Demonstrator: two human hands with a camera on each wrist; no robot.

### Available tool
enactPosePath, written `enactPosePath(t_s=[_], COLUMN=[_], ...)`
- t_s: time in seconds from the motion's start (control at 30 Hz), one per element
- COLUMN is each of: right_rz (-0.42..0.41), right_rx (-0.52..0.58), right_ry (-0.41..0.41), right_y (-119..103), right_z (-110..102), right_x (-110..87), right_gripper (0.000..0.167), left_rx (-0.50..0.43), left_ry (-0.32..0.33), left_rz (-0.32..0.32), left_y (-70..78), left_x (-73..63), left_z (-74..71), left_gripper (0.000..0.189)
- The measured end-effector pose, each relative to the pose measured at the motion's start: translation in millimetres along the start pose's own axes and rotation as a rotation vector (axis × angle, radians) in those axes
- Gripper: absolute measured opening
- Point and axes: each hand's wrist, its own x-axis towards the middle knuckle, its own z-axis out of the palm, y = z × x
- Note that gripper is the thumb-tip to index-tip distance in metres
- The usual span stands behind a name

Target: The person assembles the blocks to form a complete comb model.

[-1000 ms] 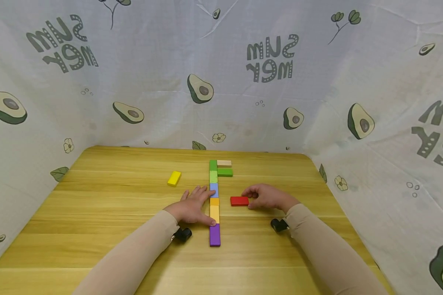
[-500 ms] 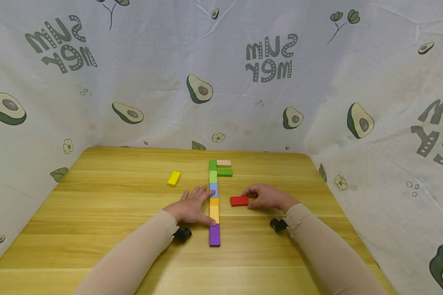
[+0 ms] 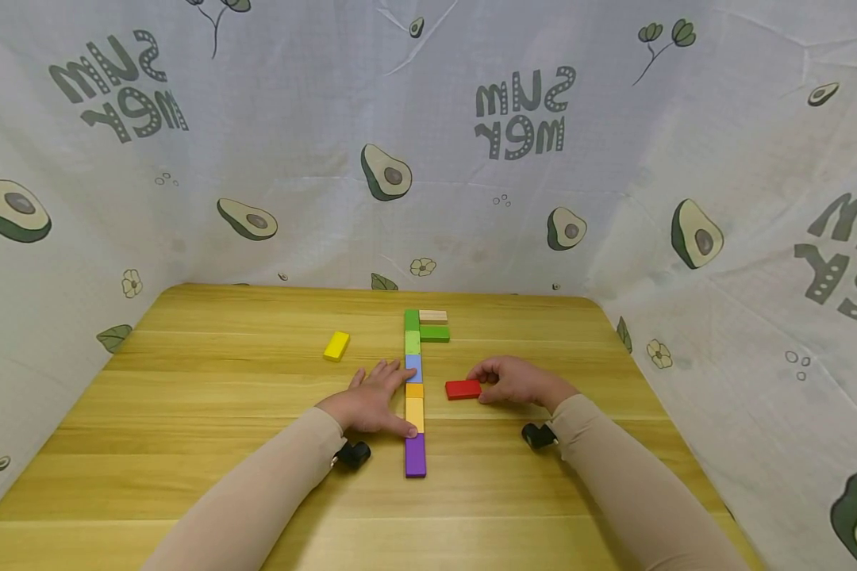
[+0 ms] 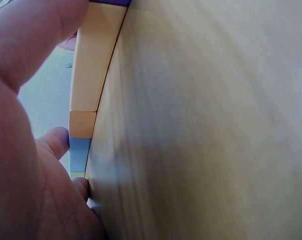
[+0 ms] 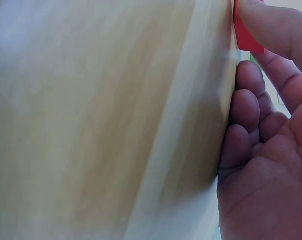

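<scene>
Wooden blocks lie end to end in a straight row: purple block [image 3: 416,457], pale orange block [image 3: 415,411], orange block [image 3: 415,390], blue block [image 3: 414,362], light green block [image 3: 413,342] and dark green block [image 3: 412,319]. My left hand [image 3: 371,403] rests beside the row with fingers spread. Its index fingertip touches the blue block, and its thumb tip is at the pale orange block's near end. To the right of the row, my right hand [image 3: 520,381] pinches the right end of a red block [image 3: 461,389] between thumb and index finger. Its other fingers curl against the tabletop in the right wrist view.
At the row's far end, a plain wood block [image 3: 433,316] and a green block [image 3: 435,334] stick out to the right. A yellow block [image 3: 337,346] lies alone on the left. Behind the wooden table [image 3: 186,381] hangs a printed white cloth [image 3: 314,103].
</scene>
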Motion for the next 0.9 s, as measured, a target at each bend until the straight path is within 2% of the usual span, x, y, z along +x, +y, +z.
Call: enactPosePath(t_s=[0.27, 0.5, 0.9], right_rz=[-0.011, -0.006, 0.057], right_rx=[0.018, 0.020, -0.013], right_ry=[0.018, 0.079, 0.150], right_y=[1, -6, -21], right_z=[-1, -3, -8], right_x=[-0.1, 3.4, 33.2], right_gripper=[0.031, 0.032, 0.032], left_rx=[0.009, 0.008, 0.009], left_ry=[-0.005, -0.011, -0.010], left_rz=[0.000, 0.004, -0.005], left_y=[-0.7, -2.8, -2.9], left_x=[0.6, 1.8, 1.5], left_z=[-0.5, 0.5, 0.0], left_gripper=[0.108, 0.107, 0.107])
